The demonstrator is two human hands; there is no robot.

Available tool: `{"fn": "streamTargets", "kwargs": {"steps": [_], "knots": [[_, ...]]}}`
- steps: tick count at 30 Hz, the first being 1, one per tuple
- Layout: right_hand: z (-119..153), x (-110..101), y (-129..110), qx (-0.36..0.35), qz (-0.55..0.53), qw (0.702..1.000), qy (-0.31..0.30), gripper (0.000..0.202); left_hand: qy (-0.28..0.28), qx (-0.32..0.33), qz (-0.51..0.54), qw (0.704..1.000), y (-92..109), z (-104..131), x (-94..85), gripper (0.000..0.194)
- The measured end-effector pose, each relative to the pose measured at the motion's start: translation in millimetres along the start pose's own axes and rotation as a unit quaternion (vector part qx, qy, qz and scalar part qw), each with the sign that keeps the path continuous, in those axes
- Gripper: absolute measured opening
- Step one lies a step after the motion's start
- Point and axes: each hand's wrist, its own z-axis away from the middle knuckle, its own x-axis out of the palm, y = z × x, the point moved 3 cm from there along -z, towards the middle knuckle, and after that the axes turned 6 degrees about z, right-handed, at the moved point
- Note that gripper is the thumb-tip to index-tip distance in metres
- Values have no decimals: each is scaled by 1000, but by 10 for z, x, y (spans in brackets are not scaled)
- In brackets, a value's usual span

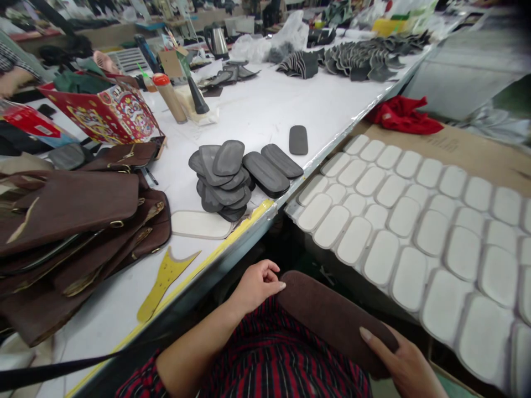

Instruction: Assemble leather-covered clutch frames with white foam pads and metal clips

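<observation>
White bench [257,110]: grey pads [229,157] heaped near the edge — within easy reach. Brown piece [327,315] spans the lap, right hand [409,359] gripping one end, thumb uppermost; left hand [257,284] half-curled at the other — grip unclear. White pads [354,239] overlap, presumably saving room. Count: one brown piece, one yellow piece [164,284], over thirty white pads.
</observation>
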Motion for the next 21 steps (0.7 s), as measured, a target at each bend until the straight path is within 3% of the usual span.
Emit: {"fn": "streamTargets", "kwargs": {"steps": [11,21], "knots": [[-71,23,68,-17,1,1000,-7,54,12,-1,-10,1000,28,4,26,25],[-79,21,38,-25,-20,999,4,46,15,-15,-7,1000,71,13,43,25]]}}
